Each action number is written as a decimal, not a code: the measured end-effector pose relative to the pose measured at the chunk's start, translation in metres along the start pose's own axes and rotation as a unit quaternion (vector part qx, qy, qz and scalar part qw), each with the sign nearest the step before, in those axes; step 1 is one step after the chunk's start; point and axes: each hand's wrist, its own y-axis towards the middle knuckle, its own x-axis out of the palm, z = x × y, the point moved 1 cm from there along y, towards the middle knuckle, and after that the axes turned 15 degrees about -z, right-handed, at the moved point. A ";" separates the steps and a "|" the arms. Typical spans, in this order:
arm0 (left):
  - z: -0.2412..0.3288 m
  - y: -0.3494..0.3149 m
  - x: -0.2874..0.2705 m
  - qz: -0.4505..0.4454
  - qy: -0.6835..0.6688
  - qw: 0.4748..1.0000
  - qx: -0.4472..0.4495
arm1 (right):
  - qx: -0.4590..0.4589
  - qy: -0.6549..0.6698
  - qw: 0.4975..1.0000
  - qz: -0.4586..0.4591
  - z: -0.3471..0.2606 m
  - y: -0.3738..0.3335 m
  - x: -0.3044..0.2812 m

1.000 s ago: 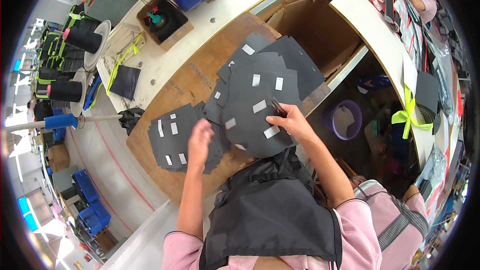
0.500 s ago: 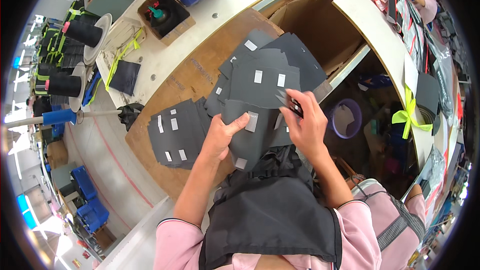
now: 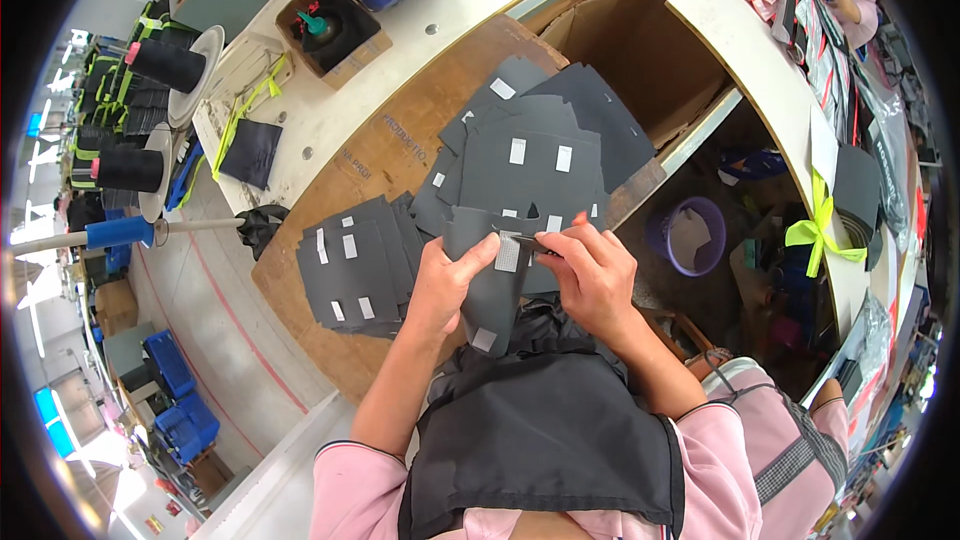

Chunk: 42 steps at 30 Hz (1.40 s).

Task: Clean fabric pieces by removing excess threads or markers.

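Under the thumb of the left hand (image 3: 440, 287), pinched firmly, a bent dark grey panel (image 3: 490, 290) with a white patch (image 3: 507, 254) just beside the thumb tip. Grasped in the fingers of the right hand (image 3: 597, 285), what look like thread snips (image 3: 543, 248), reaching to the patch's upper edge. Best to hold the panel taut, keep the thumb clear of the points and lay them nearly flat, so as not to nick the patch. Beyond the fingers, a pile of similar panels (image 3: 535, 118); to their left, a smaller stack (image 3: 335, 280); beneath both, a brown board (image 3: 335, 202).
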 end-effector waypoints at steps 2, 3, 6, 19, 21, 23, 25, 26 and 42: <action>-0.001 0.000 -0.001 -0.001 0.003 1.000 -0.005 | -0.026 -0.013 0.999 0.026 0.001 -0.002 0.000; -0.002 0.000 -0.001 -0.001 0.006 1.000 -0.010 | -0.010 -0.010 0.999 0.030 0.001 -0.006 -0.001; -0.002 -0.001 -0.001 -0.006 0.012 1.000 -0.010 | 0.007 0.011 1.000 0.017 -0.004 -0.003 -0.005; -0.017 0.004 -0.028 -0.048 -0.104 0.993 -0.035 | 0.294 0.790 0.528 -0.109 0.058 -0.020 0.043; -0.017 0.010 -0.036 0.022 0.099 0.991 0.087 | 0.297 0.734 0.603 -0.092 0.049 -0.011 0.043; -0.013 0.011 -0.034 0.073 0.263 0.944 0.184 | 0.299 0.664 0.680 -0.090 0.047 -0.011 0.044; -0.004 0.011 -0.030 0.059 0.460 0.842 0.274 | 0.311 0.669 0.669 -0.086 0.041 -0.011 0.043; 0.005 0.009 -0.023 0.008 0.554 0.802 0.224 | 0.320 0.675 0.659 -0.083 0.036 -0.008 0.041; -0.009 0.006 -0.015 -0.076 0.106 0.991 -0.034 | 0.080 0.107 0.989 -0.066 0.004 -0.015 -0.003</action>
